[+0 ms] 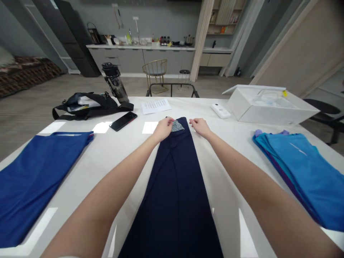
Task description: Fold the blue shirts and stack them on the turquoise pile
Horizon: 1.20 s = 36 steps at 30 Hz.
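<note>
Navy garment (178, 179) lies lengthwise, presumably keeping its far end reachable. Left hand (163, 129) pinches patterned fabric (177, 126) there; right hand (200, 126) just beside, fingertips together (nothing visible between).

Your white counter (120, 143) is bright, with hard-edged light patches glaring on it; the kitchen wall (166, 25) looks dimmer and softer. Wide-angle distortion stretches your forearms (125, 173) toward the edges, and the top-right corner is dark.
</note>
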### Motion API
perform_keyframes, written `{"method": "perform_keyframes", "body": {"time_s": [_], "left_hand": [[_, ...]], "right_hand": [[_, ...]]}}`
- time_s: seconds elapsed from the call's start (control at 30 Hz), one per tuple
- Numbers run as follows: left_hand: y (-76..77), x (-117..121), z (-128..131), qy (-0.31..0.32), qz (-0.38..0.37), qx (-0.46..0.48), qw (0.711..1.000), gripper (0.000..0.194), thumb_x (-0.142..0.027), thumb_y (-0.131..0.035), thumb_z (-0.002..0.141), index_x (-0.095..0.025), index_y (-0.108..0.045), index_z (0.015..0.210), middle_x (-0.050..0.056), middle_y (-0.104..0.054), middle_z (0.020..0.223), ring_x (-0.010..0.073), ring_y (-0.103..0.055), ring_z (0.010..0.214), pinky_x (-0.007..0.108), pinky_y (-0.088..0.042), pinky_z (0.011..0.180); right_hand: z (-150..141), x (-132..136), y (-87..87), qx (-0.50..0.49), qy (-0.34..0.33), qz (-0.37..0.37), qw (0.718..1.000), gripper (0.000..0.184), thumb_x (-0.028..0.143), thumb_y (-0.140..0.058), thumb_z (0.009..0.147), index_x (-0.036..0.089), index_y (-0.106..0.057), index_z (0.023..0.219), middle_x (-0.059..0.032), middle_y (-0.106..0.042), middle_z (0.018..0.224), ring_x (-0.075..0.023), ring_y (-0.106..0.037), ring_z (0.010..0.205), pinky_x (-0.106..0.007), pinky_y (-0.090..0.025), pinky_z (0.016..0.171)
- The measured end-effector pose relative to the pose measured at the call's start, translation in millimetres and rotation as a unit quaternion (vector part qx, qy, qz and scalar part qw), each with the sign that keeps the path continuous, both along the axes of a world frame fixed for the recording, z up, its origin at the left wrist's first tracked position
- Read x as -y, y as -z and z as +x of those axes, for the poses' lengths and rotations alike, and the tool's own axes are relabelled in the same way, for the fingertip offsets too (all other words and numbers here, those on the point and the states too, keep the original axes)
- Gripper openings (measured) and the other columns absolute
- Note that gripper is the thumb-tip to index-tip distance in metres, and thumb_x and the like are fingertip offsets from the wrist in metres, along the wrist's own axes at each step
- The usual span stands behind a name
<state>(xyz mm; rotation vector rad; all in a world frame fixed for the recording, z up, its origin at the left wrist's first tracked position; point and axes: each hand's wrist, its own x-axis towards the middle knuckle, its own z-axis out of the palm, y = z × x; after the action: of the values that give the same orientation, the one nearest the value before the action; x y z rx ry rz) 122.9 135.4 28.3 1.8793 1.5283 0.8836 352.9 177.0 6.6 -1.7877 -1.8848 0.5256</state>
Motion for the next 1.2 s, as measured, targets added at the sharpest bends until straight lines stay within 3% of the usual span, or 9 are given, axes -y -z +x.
{"method": "perform_keyframes", "body": {"time_s": [0.13,0.3,0.4,0.53,0.67,0.83,1.0,1.1,1.2], "left_hand": [[8.8,-6,-12,0.007,0.100,-0.277,0.956,0.042,-0.017,-0.044,0.100,-0.023,-0.060,0.138,0.015,-0.062,0.129,0.0311,-0.058,0.120,0.046,-0.048,0.100],[10.8,-25,4,0.039,0.071,-0.395,0.915,0.044,-0.024,-0.037,0.104,-0.028,-0.055,0.144,0.016,-0.058,0.132,0.0343,-0.054,0.123,0.050,-0.044,0.100],[19.1,-34,8,0.017,0.033,-0.394,0.918,0.038,-0.029,-0.045,0.103,-0.023,-0.058,0.137,0.017,-0.059,0.135,0.0353,-0.054,0.124,0.050,-0.042,0.102],[24.3,-35,2,0.000,0.049,-0.384,0.922,0.027,-0.028,-0.045,0.103,-0.019,-0.062,0.121,0.016,-0.062,0.128,0.0342,-0.055,0.122,0.051,-0.040,0.103],[10.9,-33,1,-0.037,0.089,-0.324,0.941,0.027,-0.025,-0.035,0.105,-0.018,-0.059,0.116,0.017,-0.062,0.127,0.0331,-0.054,0.123,0.051,-0.040,0.102],[-2.5,-33,15,-0.088,0.091,-0.216,0.968,0.021,-0.028,-0.039,0.105,-0.022,-0.056,0.115,0.013,-0.063,0.125,0.0306,-0.056,0.120,0.048,-0.042,0.100],[11.5,2,19,-0.039,0.055,-0.214,0.974,0.023,-0.027,-0.051,0.100,-0.022,-0.057,0.122,0.013,-0.061,0.129,0.0306,-0.055,0.123,0.048,-0.042,0.101],[18.2,45,7,0.018,0.091,-0.236,0.967,0.021,-0.026,-0.053,0.100,-0.022,-0.059,0.119,0.012,-0.061,0.127,0.0297,-0.056,0.122,0.046,-0.041,0.102],[18.2,95,-6,0.042,0.102,-0.257,0.960,0.018,-0.029,-0.054,0.100,-0.022,-0.060,0.115,0.010,-0.063,0.120,0.0283,-0.058,0.116,0.044,-0.042,0.099]], "right_hand": [[-8,46,2.5,0.069,-0.015,0.013,0.997,0.044,0.064,-0.061,0.092,0.021,-0.074,0.094,-0.0087,-0.074,0.091,-0.0262,-0.069,0.088,-0.032,-0.047,0.075],[-28,70,6.9,0.126,-0.015,0.090,0.988,0.040,0.059,-0.062,0.094,0.023,-0.066,0.112,-0.0103,-0.068,0.113,-0.0260,-0.067,0.093,-0.033,-0.047,0.075],[-32,68,11.7,0.128,-0.020,0.068,0.989,0.033,0.054,-0.058,0.097,0.022,-0.068,0.098,-0.0102,-0.068,0.106,-0.0245,-0.066,0.088,-0.033,-0.046,0.074],[-34,63,11.6,0.079,-0.048,0.060,0.994,0.025,0.040,-0.059,0.097,0.021,-0.064,0.081,-0.0061,-0.068,0.089,-0.0209,-0.062,0.079,-0.031,-0.042,0.071],[-37,59,-2.9,-0.048,-0.038,0.098,0.993,0.020,0.037,-0.055,0.094,0.023,-0.059,0.081,0.0016,-0.061,0.068,-0.0180,-0.057,0.066,-0.029,-0.039,0.066],[-35,43,-9.6,-0.073,0.044,0.111,0.990,0.011,0.029,-0.055,0.089,0.024,-0.062,0.095,-0.0003,-0.066,0.074,-0.0208,-0.062,0.072,-0.030,-0.045,0.071],[-29,43,13.1,0.038,0.072,0.047,0.996,0.023,0.033,-0.060,0.091,0.023,-0.063,0.112,-0.0102,-0.070,0.105,-0.0280,-0.066,0.092,-0.037,-0.050,0.079],[-31,63,15.0,0.081,0.053,0.118,0.988,0.030,0.031,-0.057,0.096,0.020,-0.060,0.123,-0.0156,-0.062,0.121,-0.0299,-0.065,0.099,-0.039,-0.050,0.083],[-39,94,7.0,0.094,-0.048,0.165,0.981,0.024,0.025,-0.053,0.099,0.020,-0.064,0.119,-0.0125,-0.061,0.116,-0.0273,-0.064,0.100,-0.037,-0.049,0.088]]}}
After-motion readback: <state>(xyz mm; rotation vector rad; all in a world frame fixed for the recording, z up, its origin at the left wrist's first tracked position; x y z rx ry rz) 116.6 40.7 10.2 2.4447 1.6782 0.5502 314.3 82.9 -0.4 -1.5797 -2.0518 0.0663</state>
